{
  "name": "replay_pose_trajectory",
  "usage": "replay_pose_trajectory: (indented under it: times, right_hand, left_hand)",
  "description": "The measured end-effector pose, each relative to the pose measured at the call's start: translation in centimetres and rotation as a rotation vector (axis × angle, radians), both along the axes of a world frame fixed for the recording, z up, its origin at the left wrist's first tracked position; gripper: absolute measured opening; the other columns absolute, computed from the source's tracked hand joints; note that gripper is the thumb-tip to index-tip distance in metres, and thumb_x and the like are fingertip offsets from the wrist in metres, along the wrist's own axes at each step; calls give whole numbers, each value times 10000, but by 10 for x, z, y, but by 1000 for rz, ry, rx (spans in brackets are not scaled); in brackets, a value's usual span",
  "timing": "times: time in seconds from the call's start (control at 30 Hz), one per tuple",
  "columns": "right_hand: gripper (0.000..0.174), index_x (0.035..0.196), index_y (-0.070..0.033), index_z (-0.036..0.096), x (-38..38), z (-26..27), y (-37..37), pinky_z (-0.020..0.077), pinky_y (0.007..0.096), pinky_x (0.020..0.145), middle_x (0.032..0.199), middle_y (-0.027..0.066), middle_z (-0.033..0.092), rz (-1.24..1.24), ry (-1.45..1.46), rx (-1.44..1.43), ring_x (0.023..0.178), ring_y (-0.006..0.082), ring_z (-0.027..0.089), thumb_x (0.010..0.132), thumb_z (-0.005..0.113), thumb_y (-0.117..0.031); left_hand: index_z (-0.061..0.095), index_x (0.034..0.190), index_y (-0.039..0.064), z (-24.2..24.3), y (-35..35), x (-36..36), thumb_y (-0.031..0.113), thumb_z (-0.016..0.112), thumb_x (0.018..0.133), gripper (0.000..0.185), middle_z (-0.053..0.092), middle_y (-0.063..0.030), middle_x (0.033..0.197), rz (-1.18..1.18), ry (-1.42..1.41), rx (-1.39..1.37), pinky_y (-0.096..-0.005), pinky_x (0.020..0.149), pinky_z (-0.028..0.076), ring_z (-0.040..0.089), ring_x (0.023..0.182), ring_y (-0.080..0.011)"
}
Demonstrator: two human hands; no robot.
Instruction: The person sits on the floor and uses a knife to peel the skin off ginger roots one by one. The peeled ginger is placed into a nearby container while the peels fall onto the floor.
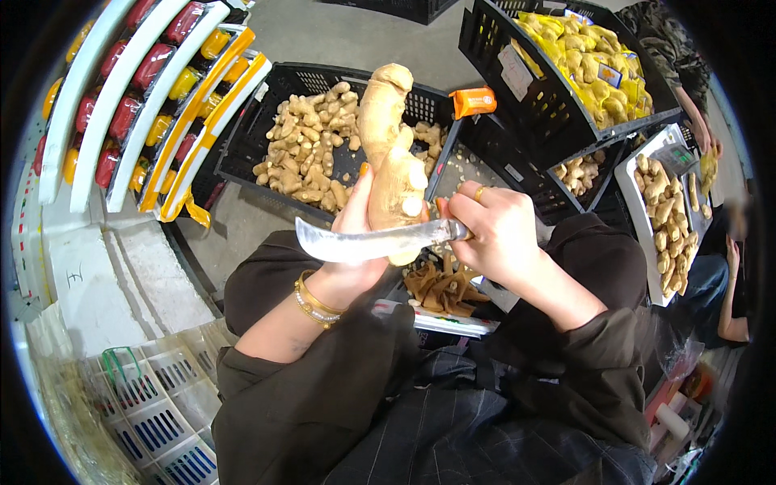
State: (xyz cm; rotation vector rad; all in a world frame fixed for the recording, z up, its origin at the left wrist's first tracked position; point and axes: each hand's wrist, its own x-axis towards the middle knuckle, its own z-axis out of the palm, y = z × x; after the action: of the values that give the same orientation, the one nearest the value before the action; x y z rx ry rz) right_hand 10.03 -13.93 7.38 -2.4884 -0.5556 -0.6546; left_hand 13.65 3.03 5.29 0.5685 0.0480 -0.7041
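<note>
My left hand grips a large ginger root upright over my lap. Several pale cut spots show on the root's right side. In my right hand is the handle of a curved steel knife, whose blade lies across the lower part of the ginger, in front of my left palm. Whether the edge touches the root I cannot tell. Beyond my hands, loose ginger pieces lie in a black plastic crate. Brown scraps lie low between my knees.
Stacked white foam boxes with wrapped red and yellow produce stand at left. A black crate of net-bagged ginger is at upper right, beside an orange packet. Ginger fills a white tray at right, near other people.
</note>
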Motion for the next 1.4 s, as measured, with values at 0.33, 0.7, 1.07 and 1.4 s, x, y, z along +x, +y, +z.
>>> replay_pose_trajectory:
  times: [0.33, 0.7, 1.07, 1.4]
  right_hand:
    - [145, 620, -45, 478, -1, 0, 6, 413, 344, 433, 576, 76, 457, -31, 87, 0, 473, 271, 501, 543, 600, -45]
    - [135, 645, -54, 494, -2, 0, 3, 418, 347, 442, 593, 70, 483, -47, 127, -15, 492, 273, 518, 558, 597, -47]
    - [141, 646, -56, 493, -2, 0, 3, 423, 342, 445, 602, 68, 486, -99, 136, -31, 509, 267, 528, 560, 605, -47]
    - [138, 646, -60, 493, 2, -2, -1, 417, 329, 439, 602, 62, 477, -128, 65, -36, 509, 255, 526, 556, 594, -32]
  left_hand:
    - [459, 1147, 57, 2, -8, -3, 396, 272, 940, 439, 583, -88, 982, 27, -57, 4, -341, 811, 465, 572, 888, -198]
    - [461, 1137, 67, 5, -10, -4, 412, 246, 940, 452, 576, -53, 958, 31, -111, 22, -303, 781, 466, 571, 854, -147]
    - [421, 1157, 77, 1, -9, -2, 419, 267, 932, 438, 578, -128, 951, 22, -91, -4, -329, 700, 486, 581, 836, -207]
    - [442, 1119, 50, 10, -9, -4, 393, 287, 936, 418, 571, -81, 945, 129, -155, 118, -317, 740, 494, 583, 819, -170]
